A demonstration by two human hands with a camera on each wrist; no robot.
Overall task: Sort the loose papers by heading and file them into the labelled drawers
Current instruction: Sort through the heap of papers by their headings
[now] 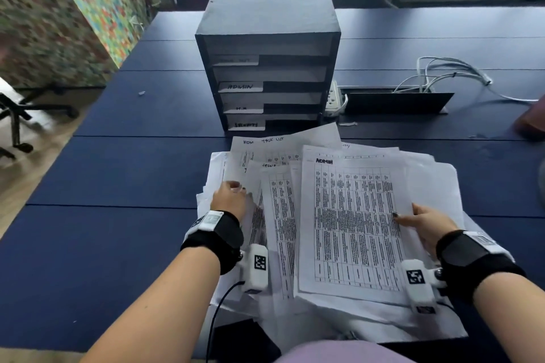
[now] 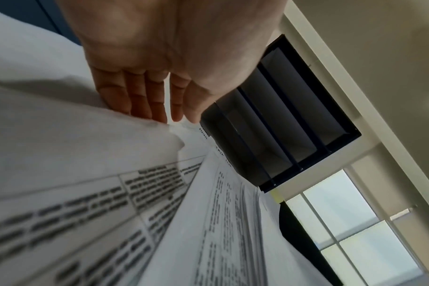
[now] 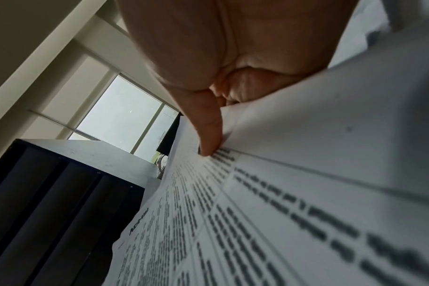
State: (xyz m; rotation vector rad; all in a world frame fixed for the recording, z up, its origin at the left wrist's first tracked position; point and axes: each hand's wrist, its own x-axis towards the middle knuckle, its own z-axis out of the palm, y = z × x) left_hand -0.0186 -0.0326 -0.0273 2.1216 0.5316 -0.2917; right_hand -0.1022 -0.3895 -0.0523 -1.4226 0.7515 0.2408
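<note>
A dark blue drawer unit (image 1: pixel 267 68) stands mid-table with several labelled slots; one label reads ADMIN (image 1: pixel 240 86). In front lies a messy pile of loose papers (image 1: pixel 427 186) printed with tables. On top is a sheet headed ADMIN (image 1: pixel 354 215). My right hand (image 1: pixel 413 219) pinches its right edge, thumb (image 3: pixel 208 139) on top of the ADMIN sheet (image 3: pixel 233 222), fingers hidden beneath. My left hand (image 1: pixel 236 190) rests on the pile's left side. Its straight fingers (image 2: pixel 149 108) touch the papers (image 2: pixel 86 154). The drawer unit (image 2: pixel 282 120) shows beyond them.
A white power strip (image 1: pixel 334 99), a raised dark cable flap (image 1: pixel 395 102) and loose white cables (image 1: pixel 451 74) lie right of the drawers. A black object (image 1: pixel 244 339) sits at the front edge under the papers. A chair base (image 1: pixel 17 118) stands on the floor at left.
</note>
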